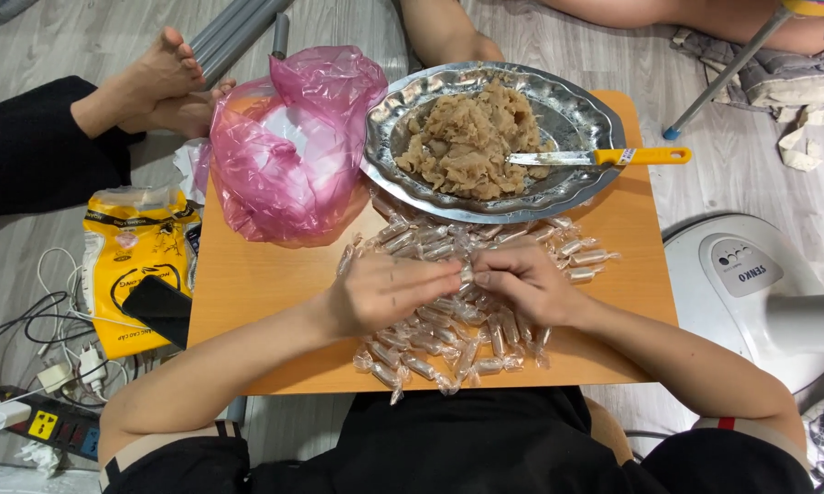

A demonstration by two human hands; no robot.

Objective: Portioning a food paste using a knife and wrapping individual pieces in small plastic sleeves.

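Both my hands meet over the pile of wrapped candies on the small orange table. My left hand and right hand have their fingertips pinched together on one small clear-wrapped piece, which sits between them, just above the heap. Beyond my knuckles stands a silver tray heaped with beige paste, a yellow-handled knife resting on it. A pink plastic bag lies to the tray's left.
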